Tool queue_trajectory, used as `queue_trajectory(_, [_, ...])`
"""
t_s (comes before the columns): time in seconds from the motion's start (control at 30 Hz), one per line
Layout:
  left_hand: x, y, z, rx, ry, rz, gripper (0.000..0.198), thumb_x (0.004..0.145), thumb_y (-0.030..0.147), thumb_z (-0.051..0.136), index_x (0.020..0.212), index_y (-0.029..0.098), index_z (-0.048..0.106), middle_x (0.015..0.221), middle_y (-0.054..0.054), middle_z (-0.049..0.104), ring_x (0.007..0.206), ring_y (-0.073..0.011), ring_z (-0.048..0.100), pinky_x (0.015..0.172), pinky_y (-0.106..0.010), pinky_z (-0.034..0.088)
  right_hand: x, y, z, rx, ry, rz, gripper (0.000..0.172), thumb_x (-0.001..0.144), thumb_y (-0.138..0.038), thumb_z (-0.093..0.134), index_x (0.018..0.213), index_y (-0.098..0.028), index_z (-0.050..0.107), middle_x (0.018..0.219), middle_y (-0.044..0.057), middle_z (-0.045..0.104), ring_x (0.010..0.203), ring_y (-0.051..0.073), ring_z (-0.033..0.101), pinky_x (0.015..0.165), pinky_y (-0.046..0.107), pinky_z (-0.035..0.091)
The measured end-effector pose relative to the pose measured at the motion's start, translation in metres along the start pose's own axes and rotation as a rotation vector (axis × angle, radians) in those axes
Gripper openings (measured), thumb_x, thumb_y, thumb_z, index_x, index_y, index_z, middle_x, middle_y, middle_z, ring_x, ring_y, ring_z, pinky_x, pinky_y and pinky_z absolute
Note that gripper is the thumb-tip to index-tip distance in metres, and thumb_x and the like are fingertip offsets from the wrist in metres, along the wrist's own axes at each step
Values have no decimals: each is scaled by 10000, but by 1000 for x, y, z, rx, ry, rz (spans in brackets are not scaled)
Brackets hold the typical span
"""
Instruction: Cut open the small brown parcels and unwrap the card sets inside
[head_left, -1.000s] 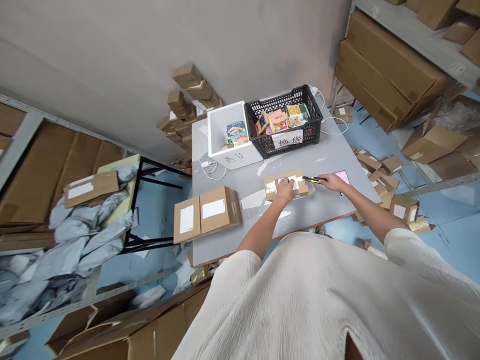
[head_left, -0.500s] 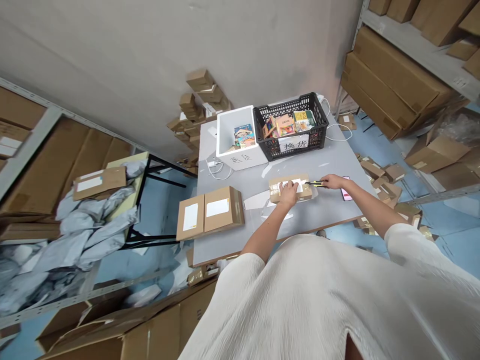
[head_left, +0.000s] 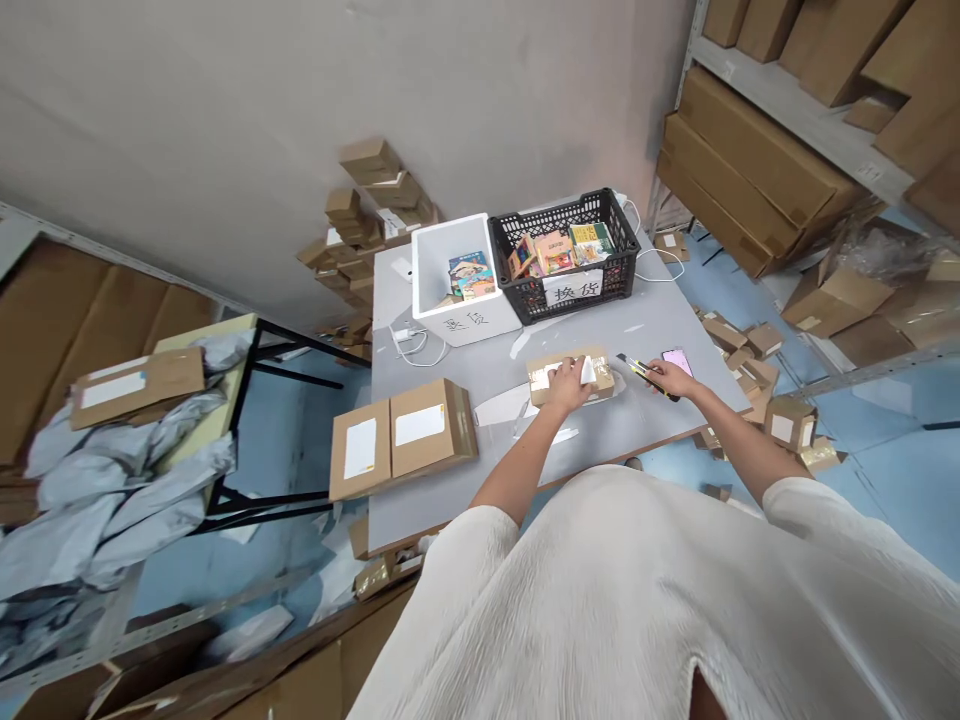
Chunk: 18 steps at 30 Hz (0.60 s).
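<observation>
A small cardboard box (head_left: 602, 380) with shiny tape and a white label lies on the grey table in front of me. My left hand (head_left: 568, 384) is on top of the box, its fingers curled over the label and gripping it; part of the label stands up by the fingertips. My right hand (head_left: 670, 379) is closed around a yellow and black utility knife (head_left: 639, 369). The knife's blade end points up and left, a short gap from the box's right end. Just behind my right hand lies a phone (head_left: 677, 358) with a lit pink screen.
Two larger cardboard boxes (head_left: 420, 425) stand at the table's (head_left: 487, 370) left edge. Along the back are a white foam bin (head_left: 469, 328) and a black plastic crate (head_left: 570, 305), both holding books. Loose cartons (head_left: 787, 420) cover the floor to the right; grey parcels (head_left: 142, 480) are heaped left.
My right hand has drawn the utility knife back from the box's right end and tilted it, blade end up. My left hand stays on the box, where the label now lifts. The view has shifted slightly.
</observation>
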<state>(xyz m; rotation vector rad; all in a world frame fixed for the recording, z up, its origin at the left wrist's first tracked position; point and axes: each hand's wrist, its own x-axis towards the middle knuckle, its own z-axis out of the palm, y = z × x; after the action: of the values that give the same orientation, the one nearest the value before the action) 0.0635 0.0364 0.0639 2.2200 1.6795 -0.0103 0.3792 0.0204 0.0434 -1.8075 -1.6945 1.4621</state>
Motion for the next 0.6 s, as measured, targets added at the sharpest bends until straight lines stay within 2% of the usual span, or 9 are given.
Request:
queue_trajectory(0.1, [8,-2,-4,-12,34,-27,510,1085,324,501,1592,272,486,1571,-162,520,1362,-323,602,1163,-452,421,-8,-9,15,-22,100,-97,376,1105,-533,513,1227,-214,669,988,76,826,749,183,741,656,257,550])
queue_trajectory(0.2, [15,-3,-2,10,49,-42,510,1041,244,552,1548,288,522,1559,-151,542,1438,-325,534,1177,-456,415,-12,-18,29,-167,152,-221,392,1129,-475,466,1301,-230,719,1153,89,820,983,234,766,868,329,597])
queue_trajectory(0.3, [18,-4,4,25,73,-34,572,997,212,595,1553,308,505,1612,-149,505,1532,-322,436,1232,-495,360,-15,-20,38,-350,209,-295,409,1109,-428,525,1409,-244,732,1329,118,767,1200,283,715,1032,375,555])
queue_trajectory(0.47, [22,-5,11,12,82,-55,718,958,193,594,1638,315,403,1707,-175,437,1620,-336,339,1249,-561,317,-16,-17,39,-514,204,-266,476,1076,-409,607,1522,-271,703,1248,130,744,1125,298,695,1025,387,523])
queue_trajectory(0.6, [23,-5,10,-2,78,-37,717,968,186,538,1661,279,375,1740,-185,416,1662,-332,291,1262,-579,296,-15,-17,35,-550,198,-253,480,1061,-384,636,1531,-308,704,1245,122,735,1077,292,684,989,377,512])
